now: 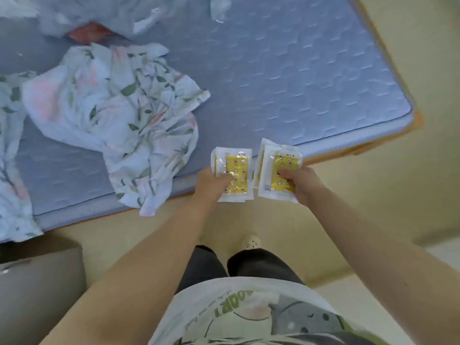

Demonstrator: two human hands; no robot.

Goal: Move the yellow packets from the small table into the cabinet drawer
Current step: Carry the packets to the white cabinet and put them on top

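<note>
Yellow packets (pixel 235 174) gripped in both hands (pixel 211 181)

crumpled cloth (pixel 112 120) on mattress (pixel 298 83)

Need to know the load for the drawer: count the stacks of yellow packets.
2 stacks: one in the left hand, one in the right hand, both over the mattress edge. Packets per stack can't be told.

**Yellow packets against a blue bed**

The packets (pixel 235 174) are clear-white with yellow panels printed with small stars. The mattress (pixel 286 70) is pale blue, quilted in hexagons. The crumpled cloth (pixel 112 120) is white with green leaves and pink blooms. The floor (pixel 373 195) is cream.
</note>
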